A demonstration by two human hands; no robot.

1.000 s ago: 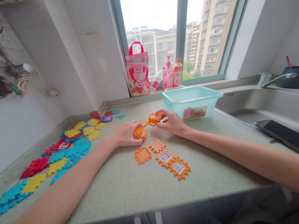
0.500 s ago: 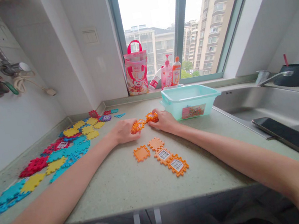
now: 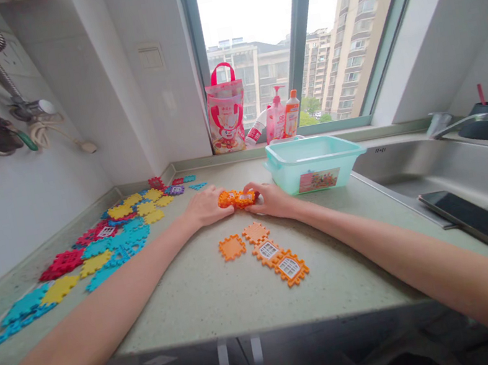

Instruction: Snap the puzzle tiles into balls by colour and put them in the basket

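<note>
Two hands [image 3: 207,206] [image 3: 273,200] drew closer beyond four orange tiles [image 3: 232,247].

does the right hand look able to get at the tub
Probably yes: the right hand is just beside the tub with nothing between, though its grip on the orange pieces may hinder it.

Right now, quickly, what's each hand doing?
Left hand: closed, holding orange pieces.
Right hand: closed, holding orange pieces too, right up against the left's.
</note>
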